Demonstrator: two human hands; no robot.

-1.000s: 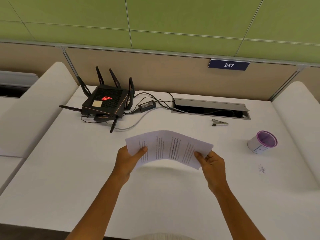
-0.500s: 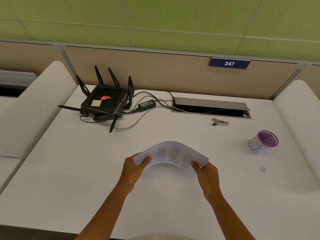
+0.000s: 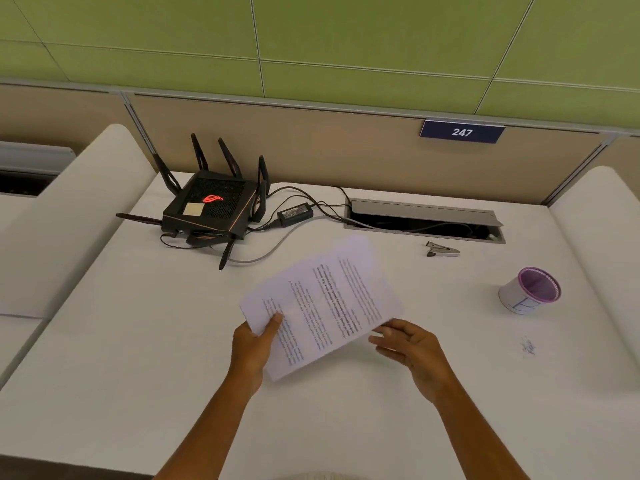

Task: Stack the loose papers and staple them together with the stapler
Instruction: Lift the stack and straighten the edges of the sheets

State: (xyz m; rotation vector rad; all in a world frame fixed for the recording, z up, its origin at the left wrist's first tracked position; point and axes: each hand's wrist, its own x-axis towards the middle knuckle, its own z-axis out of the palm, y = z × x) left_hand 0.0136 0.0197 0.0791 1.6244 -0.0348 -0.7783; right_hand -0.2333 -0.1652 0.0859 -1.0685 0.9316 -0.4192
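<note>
While the left hand (image 3: 254, 344) pinches the near left corner of the printed white paper sheets (image 3: 322, 303), thumb on top, the right hand (image 3: 412, 351) hovers just right of them, fingers loosely spread and holding nothing. The sheets tilt above the white table (image 3: 138, 341). Beyond the sheets and to their right lies the small grey metal stapler (image 3: 443, 249), well apart. Far right of the sheets stands a white cup with a purple rim (image 3: 530, 291); beyond them to the left sits a black router with antennas (image 3: 214, 206).

White desk (image 3: 145, 341) and the items resting on it.
Relative to the cable hatch (image 3: 424, 220): router (image 3: 211, 211) and adapter (image 3: 295, 213) left, stapler (image 3: 443, 250) just in front, cup (image 3: 530, 291) front-right.
</note>
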